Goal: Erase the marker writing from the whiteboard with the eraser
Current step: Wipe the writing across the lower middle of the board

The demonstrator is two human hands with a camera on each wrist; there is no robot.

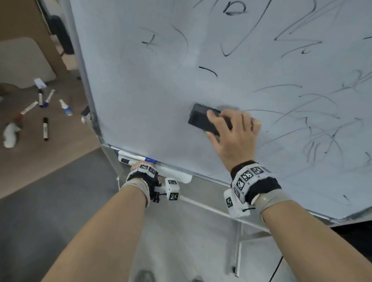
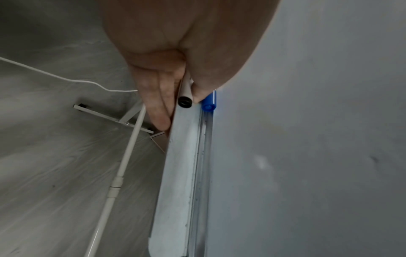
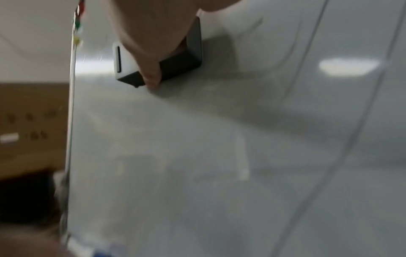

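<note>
Right hand (image 1: 232, 134) grips the eraser (image 1: 205, 121) against the whiteboard (image 1: 140, 85); scribbles (image 1: 322, 129) lie at three o'clock. Left hand (image 2: 167, 83) grips the tray (image 2: 182, 156).

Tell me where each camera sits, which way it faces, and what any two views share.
Head: worn on the head, looking down at the whiteboard; both forearms, right hand on the eraser, left hand at the tray.
Left wrist: looks along the left hand's fingers gripping the tray edge beside two markers.
Right wrist: looks along the right hand at the eraser pressed on the board.
Shared: head and right wrist both show the eraser.
</note>
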